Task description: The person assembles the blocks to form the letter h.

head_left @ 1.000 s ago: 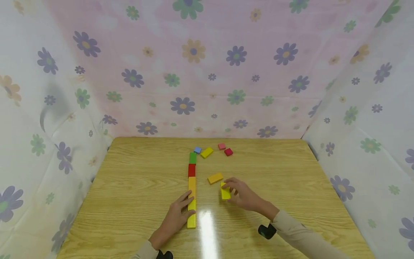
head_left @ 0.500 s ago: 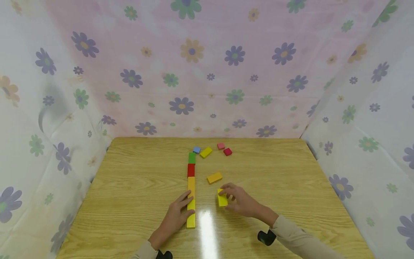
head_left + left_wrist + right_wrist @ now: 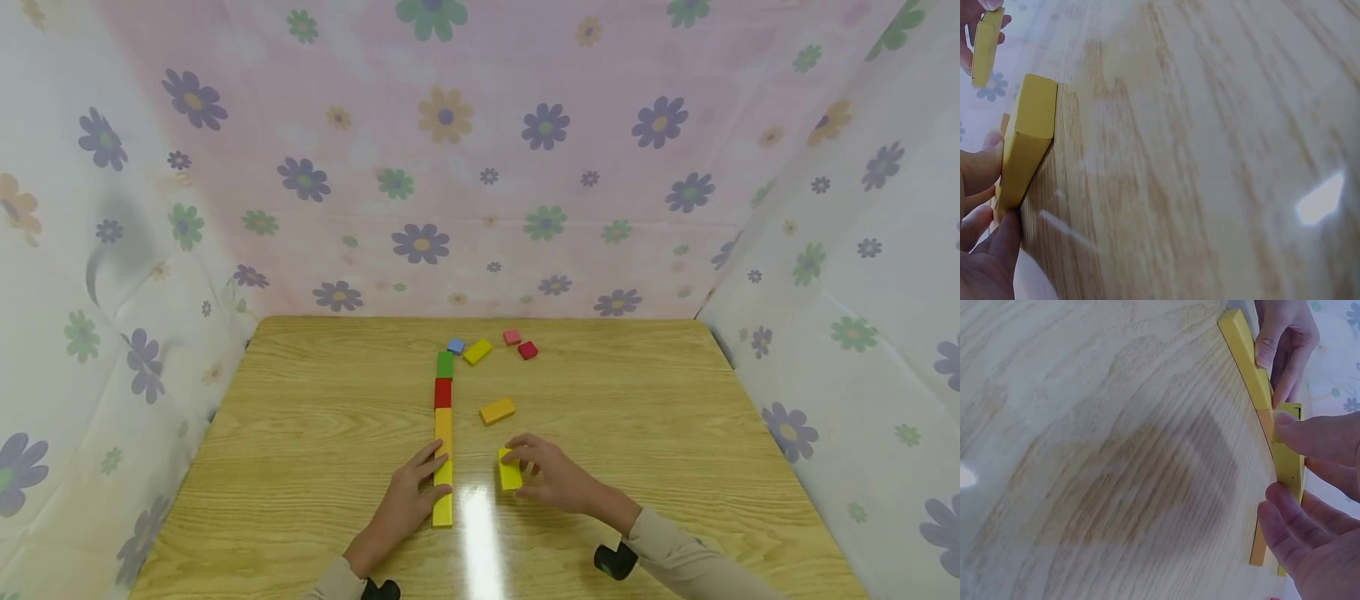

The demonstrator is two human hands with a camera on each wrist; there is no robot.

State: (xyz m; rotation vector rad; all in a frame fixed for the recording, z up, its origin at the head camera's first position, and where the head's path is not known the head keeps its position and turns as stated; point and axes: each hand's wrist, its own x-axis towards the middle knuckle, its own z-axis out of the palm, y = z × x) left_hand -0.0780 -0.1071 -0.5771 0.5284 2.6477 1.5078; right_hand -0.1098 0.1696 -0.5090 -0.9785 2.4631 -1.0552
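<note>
A straight row of blocks runs away from the person in the head view: a yellow block [image 3: 442, 512] nearest, then an orange block [image 3: 443, 423], a red block [image 3: 443, 393] and a green block [image 3: 444, 365]. My left hand [image 3: 407, 493] rests along the row's left side, its thumb over the yellow block and its fingers lying across onto the orange one. Right of the row, my right hand [image 3: 557, 475] pinches another yellow block [image 3: 1289, 461] between thumb and fingertips. This held block stands off the row, with its long side roughly along it.
A loose orange block [image 3: 497, 411] lies beyond the right hand. Near the far end are a blue block [image 3: 456, 346], a yellow block [image 3: 477, 352], a pink block [image 3: 512, 337] and a crimson block [image 3: 528, 350]. Flowered cloth [image 3: 480, 208] encloses the wooden table [image 3: 315, 400].
My right hand has brought the yellow block toward the person and slightly left, closer to the row's near end. The left hand and the row have stayed in place.
</note>
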